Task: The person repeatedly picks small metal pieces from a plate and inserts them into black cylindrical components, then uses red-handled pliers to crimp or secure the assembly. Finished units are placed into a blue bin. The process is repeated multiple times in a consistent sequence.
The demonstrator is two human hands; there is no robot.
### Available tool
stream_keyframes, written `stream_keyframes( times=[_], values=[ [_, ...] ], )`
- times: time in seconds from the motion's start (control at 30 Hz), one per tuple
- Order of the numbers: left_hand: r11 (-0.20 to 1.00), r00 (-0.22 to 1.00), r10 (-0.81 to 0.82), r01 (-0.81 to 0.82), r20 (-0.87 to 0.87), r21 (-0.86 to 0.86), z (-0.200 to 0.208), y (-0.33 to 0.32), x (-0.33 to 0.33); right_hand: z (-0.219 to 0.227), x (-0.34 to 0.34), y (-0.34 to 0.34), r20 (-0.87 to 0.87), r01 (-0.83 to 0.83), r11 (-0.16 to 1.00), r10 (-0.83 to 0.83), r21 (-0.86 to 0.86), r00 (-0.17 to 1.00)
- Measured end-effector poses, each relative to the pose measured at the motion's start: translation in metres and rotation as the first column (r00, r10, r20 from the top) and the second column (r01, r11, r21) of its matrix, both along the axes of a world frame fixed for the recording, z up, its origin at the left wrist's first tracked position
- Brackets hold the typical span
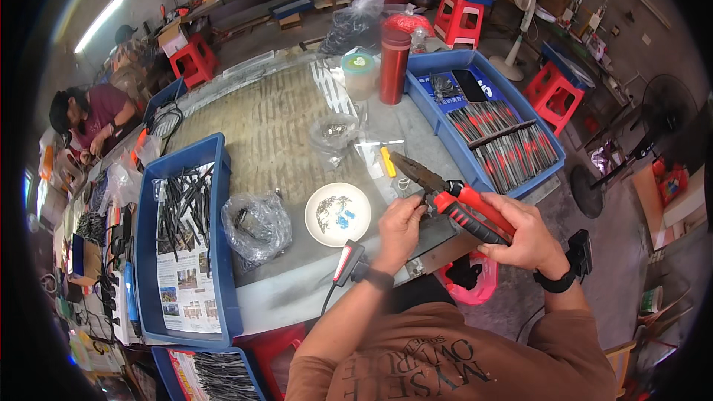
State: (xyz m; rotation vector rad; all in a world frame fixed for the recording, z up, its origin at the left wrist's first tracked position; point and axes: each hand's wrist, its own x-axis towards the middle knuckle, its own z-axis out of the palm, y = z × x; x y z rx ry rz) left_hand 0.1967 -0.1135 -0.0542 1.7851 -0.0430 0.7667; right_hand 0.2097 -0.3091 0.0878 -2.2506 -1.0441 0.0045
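Note:
My right hand (523,234) is wrapped round the red and black handles of a pair of pliers (468,212). Their dark jaws point away to the upper left, over the table's near right corner. Close beside the pliers, my left hand (401,224) is closed in a pinch; what lies between its fingertips is too small and hidden to name. A yellow piece (388,162) lies just beyond the jaws on a clear plastic bag. To the left of my left hand stands a white dish (338,235) with small metal pieces and blue bits in it.
A blue tray (230,267) of black strips stands left, beside a clear bag (258,229). At right, another blue tray (546,152) holds bundled dark strips and a phone. A red flask (394,67) and lidded tub (359,78) stand far back. Another person (100,119) sits at left.

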Motion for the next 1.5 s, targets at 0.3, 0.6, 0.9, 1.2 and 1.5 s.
stream_keyframes(
  times=[0.3,0.6,0.9,1.2,1.5],
  values=[
    [1.0,1.0,0.0,0.0,0.002,0.014,0.001,-0.001,0.002,0.02,-0.004,0.002,0.082,0.081,0.997,-0.081,-0.006,0.993],
    [0.999,0.998,0.032,-0.034,0.047,0.024,0.003,-0.002,0.003,0.018,-0.001,0.011,0.068,0.018,0.994,-0.011,-0.103,0.998],
    [0.999,0.999,0.027,-0.029,0.04,0.04,0.003,-0.001,0.001,0.015,-0.004,0.016,0.062,0.025,0.982,-0.013,-0.188,0.998],
    [0.997,0.996,0.051,-0.055,0.077,0.052,0.002,-0.003,0.004,0.019,-0.004,0.01,0.265,-0.01,1.0,0.005,0.016,0.964],
    [0.998,0.994,-0.026,0.019,-0.103,-0.064,0.0,0.001,0.0,-0.024,0.004,0.006,0.001,0.203,0.976,-0.204,0.075,0.979]
  ],
)
